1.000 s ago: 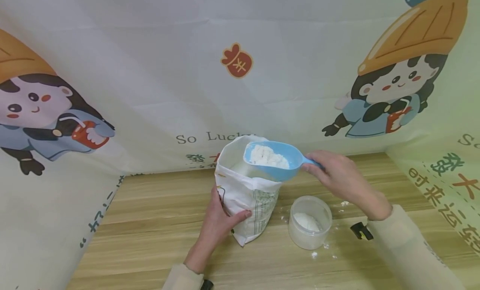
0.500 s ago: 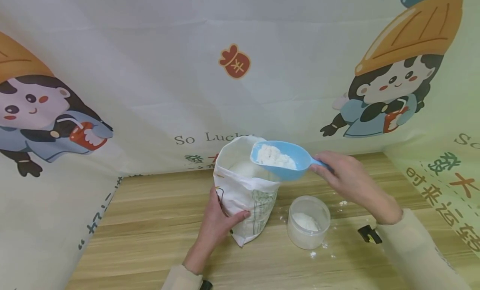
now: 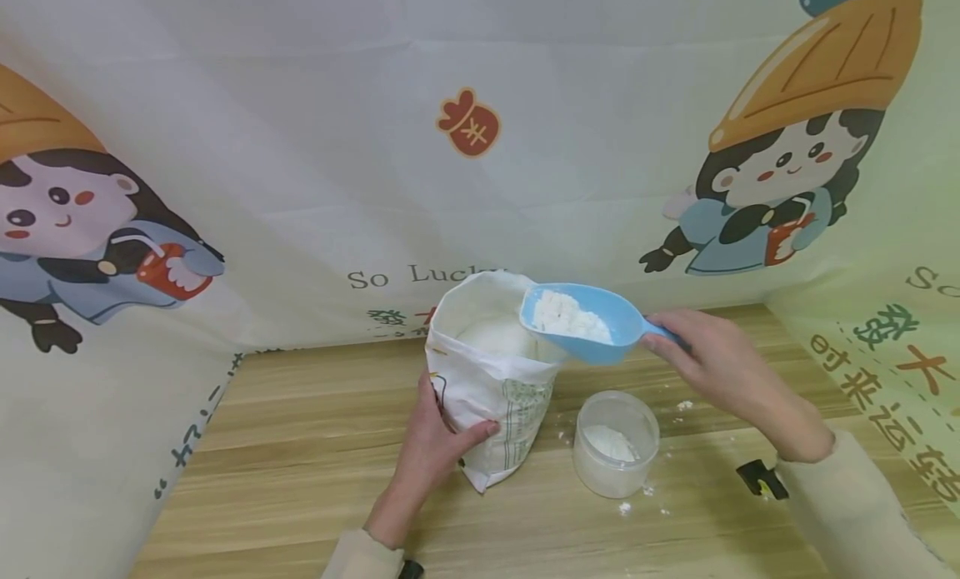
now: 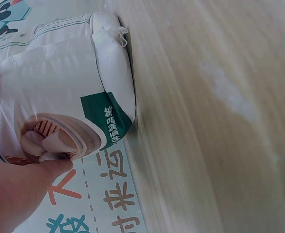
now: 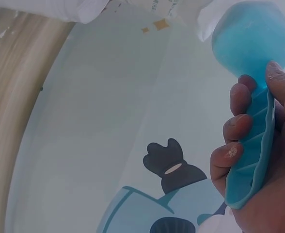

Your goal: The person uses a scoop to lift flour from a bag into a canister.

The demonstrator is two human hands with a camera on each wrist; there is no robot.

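A white flour bag (image 3: 487,387) stands upright on the table with its mouth unfolded, and white flour (image 3: 495,333) shows inside. My left hand (image 3: 431,450) grips its lower left side, thumb across the front; the left wrist view has the bag's (image 4: 45,82) green label and food picture beside the thumb. With my right hand (image 3: 723,366) I hold a blue scoop (image 3: 621,314) level, its tip over the bag's right rim and a mound of flour in its bowl. In the right wrist view, fingers curl round the scoop's ribbed handle (image 5: 254,141).
A clear plastic tub (image 3: 611,479) with some flour in its bottom stands right of the bag, below the scoop. Flour specks (image 3: 625,508) dot the wooden table (image 3: 315,462) around it. A printed cloth backdrop (image 3: 322,171) rises behind and at both sides.
My right hand has moved the loaded scoop rightward, from over the bag's mouth to its right rim. The left hand and the bag stay in place.
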